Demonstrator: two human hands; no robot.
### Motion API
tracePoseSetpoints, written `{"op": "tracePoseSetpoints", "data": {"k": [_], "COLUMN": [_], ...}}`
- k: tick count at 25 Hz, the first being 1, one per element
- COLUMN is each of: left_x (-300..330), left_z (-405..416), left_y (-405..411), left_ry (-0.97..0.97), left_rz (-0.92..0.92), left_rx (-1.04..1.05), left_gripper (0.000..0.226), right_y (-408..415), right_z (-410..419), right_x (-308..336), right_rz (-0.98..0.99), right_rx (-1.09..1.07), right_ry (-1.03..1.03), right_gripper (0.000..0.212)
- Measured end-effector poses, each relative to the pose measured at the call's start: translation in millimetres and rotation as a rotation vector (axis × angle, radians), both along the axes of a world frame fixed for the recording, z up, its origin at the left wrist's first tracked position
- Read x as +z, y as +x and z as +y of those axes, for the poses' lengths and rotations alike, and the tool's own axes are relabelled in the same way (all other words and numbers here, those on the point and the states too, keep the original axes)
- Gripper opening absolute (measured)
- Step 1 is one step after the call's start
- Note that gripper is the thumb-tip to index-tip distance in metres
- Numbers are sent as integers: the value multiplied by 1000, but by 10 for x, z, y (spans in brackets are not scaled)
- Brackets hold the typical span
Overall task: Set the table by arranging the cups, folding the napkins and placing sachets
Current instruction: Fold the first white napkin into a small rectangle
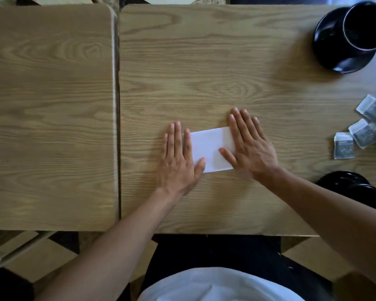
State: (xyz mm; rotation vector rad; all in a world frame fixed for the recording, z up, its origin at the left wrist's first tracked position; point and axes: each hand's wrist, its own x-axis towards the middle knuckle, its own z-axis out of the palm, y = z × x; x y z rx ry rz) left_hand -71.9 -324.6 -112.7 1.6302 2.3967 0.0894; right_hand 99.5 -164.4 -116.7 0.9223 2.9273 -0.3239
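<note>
Nearest the lens: white shirt front (217,285), forearms reaching out over the wood-grain table (204,61). Left hand (178,157) and right hand (251,146) lie flat, fingers straight, pressing the two ends of a folded white paper napkin (208,148) at mid-table. Napkin's long axis runs left–right between the palms (slightly tilted). Judgement: crease being set; a further fold would bring one end across. Small grey sachets (360,131) lie well right, nearer the right hand; black cup on saucer (352,38) far right

Dim, soft, slightly blurred daylight, faint sheen on the table (204,61), wide-angle bowing at the edges.
</note>
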Motion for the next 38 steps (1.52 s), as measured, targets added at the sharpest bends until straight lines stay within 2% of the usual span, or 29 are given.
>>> {"op": "tracePoseSetpoints", "data": {"k": [7,11,13,15,18,21,24,30,32,38], "left_x": [25,266,347,407,461,472,476,576,601,628], "left_z": [19,79,133,193,247,235,160,-327,-534,-807], "left_y": [-1,-7,-117,-295,-518,-642,-751,-600,-340,323], "left_ry": [-63,-105,-22,59,39,-29,-55,-145,-121,-91], "left_rz": [9,-41,-64,-59,-101,-286,-427,-497,-576,-622], "left_rx": [-25,17,77,126,93,100,177,432,574,875], "left_gripper": [89,87,74,55,34,16,11,12,15,21], "right_y": [25,-54,-153,-261,-357,-430,-632,-1350,-1597,-1809], "right_z": [34,29,73,165,273,300,340,284,143,-418], "right_x": [36,253,366,456,562,625,682,651,614,552], "right_rz": [-27,-63,-13,20,-45,-164,-248,-194,-172,-1], "right_rx": [24,-7,-62,-137,-227,-234,-233,-62,40,366], "right_ry": [-1,-101,-144,-150,-249,-284,-226,-139,-148,-222], "right_gripper": [87,87,78,56,44,38,28,22,23,25]}}
